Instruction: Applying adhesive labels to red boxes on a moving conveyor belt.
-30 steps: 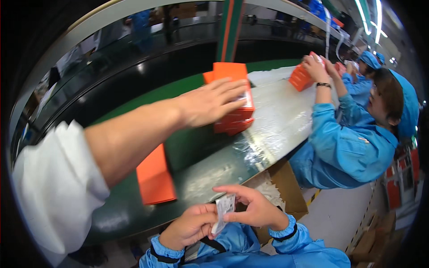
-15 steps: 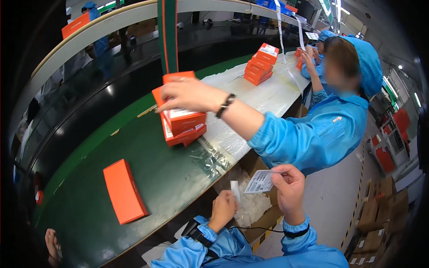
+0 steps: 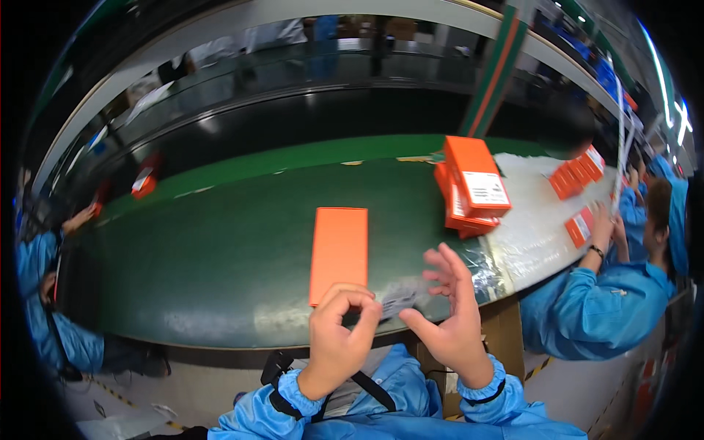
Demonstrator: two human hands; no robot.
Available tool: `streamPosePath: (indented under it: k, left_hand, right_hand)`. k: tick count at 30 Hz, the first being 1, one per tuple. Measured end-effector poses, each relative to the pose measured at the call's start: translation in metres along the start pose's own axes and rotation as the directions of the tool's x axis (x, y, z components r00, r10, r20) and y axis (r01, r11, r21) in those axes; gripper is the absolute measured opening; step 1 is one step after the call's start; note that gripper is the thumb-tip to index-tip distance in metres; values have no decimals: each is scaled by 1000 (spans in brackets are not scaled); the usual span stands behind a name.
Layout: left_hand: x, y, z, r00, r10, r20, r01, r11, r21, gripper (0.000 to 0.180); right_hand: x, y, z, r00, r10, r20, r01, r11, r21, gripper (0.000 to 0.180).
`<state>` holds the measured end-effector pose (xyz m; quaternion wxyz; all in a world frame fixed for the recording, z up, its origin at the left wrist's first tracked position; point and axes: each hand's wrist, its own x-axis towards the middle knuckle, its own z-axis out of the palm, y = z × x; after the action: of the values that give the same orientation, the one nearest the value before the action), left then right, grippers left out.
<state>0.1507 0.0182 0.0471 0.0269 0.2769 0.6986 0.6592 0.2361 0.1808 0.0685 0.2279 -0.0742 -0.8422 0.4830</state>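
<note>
since half a second ago the view has swung back toward the green tabletop (image 3: pixel 220 249), so the flat orange box (image 3: pixel 338 253) now lies straight ahead instead of off at 9 o'clock, and the reaching arm of the co-worker has left the stack of orange boxes (image 3: pixel 469 187). both hands have come closer together over the near edge. the left hand (image 3: pixel 339 337) is curled, thumb and forefinger pinched on the left end of a small grey label (image 3: pixel 398 299). the right hand (image 3: pixel 449 308) sits just at 3 o'clock of it, fingers spread and open, thumb near the label's right end; whether it touches the label cannot be told, since the label is blurred. the label hangs between the two hands, just at 5 o'clock of the flat orange box and above the tabletop's rim. the stack of orange boxes stands at 1 o'clock from the hands, on clear plastic sheeting (image 3: pixel 528 235). a co-worker in a blue coat (image 3: pixel 594 308) stands at 3 o'clock, one hand by more orange boxes (image 3: pixel 576 176). another blue sleeve (image 3: pixel 44 293) shows at 9 o'clock.
</note>
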Motion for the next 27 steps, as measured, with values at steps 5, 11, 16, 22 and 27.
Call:
streamPosePath:
  k: [5,11,16,22,27]
  left_hand:
    - [9,-10,-45,947,-318,42,305,851,-428,7]
    - [69,-37,-101,946,94,-311,-71,994,85,11]
    - [129,-83,-123,822,540,-180,-384,759,527,6]
    - [112,-104,-101,936,334,-112,-279,896,345,5]
    - [109,-97,-94,964,231,-135,-197,954,225,6]
  right_hand:
    - [16,14,43,860,484,165,-471,626,621,29]
    - [41,8,56,804,582,121,-560,675,480,11]
    - [46,14,84,801,582,141,-580,694,426,14]
    - [44,20,86,788,603,127,-599,700,388,14]
    - [48,19,87,779,612,134,-609,688,395,14]
